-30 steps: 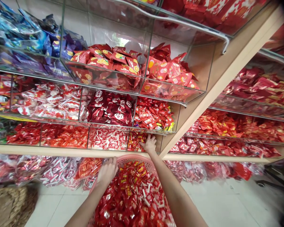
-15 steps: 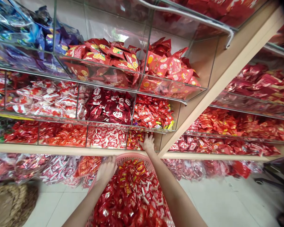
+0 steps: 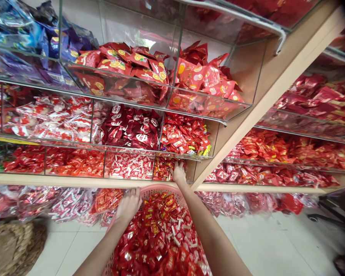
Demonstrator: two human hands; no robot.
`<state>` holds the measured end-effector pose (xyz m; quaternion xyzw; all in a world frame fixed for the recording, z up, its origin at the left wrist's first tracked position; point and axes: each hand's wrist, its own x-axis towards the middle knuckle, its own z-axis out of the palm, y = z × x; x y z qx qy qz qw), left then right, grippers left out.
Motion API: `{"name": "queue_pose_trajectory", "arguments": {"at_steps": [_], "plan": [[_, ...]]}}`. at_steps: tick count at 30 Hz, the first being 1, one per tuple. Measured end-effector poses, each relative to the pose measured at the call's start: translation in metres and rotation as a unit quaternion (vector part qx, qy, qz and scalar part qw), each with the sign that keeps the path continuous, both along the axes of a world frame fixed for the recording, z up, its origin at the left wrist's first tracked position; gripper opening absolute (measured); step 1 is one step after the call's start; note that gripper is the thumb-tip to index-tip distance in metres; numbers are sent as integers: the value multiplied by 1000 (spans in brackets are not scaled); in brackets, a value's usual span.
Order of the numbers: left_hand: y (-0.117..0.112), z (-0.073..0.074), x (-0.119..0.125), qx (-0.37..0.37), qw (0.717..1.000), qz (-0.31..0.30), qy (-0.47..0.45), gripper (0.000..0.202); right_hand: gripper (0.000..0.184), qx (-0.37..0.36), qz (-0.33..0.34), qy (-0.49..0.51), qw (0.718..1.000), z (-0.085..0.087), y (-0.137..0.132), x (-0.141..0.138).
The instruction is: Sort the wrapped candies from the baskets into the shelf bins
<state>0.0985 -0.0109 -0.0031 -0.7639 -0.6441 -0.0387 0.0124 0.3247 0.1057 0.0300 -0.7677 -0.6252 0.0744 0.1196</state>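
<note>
Before wooden shelving, hold the pink perforated basket steady and close to the ledge, with the left hand bent over its rim. Work the right hand gently within the lowest clear-walled bin, beside small wrapped candies; whether gripping any, impossible to tell. Glossy, red with yellow marks, piled left of that hand, with similar ones atop the basket's load.
</note>
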Motion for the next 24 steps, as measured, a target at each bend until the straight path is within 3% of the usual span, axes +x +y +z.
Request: {"name": "queue_pose_trajectory", "arguments": {"at_steps": [6, 10, 15, 20, 22, 24], "plan": [[0, 0, 1, -6, 1000, -3, 3, 36, 32, 35, 8, 64, 997, 0, -2, 6], [0, -4, -1, 7, 1000, -10, 14, 37, 30, 107, -8, 186, 977, -2, 2, 14], [0, -4, -2, 4, 1000, -9, 13, 37, 38, 122, -62, 457, 879, 3, 2, 25], [-1, 4, -1, 2, 1000, -8, 10, 35, 38, 88, -59, 575, 811, 18, -15, 32], [-2, 4, -1, 4, 1000, -8, 7, 35, 40, 47, -32, 624, 779, 26, -29, 30], [-2, 4, -1, 6, 1000, -9, 6, 35, 41, -4, 6, 639, 769, 32, -47, 27]]}}
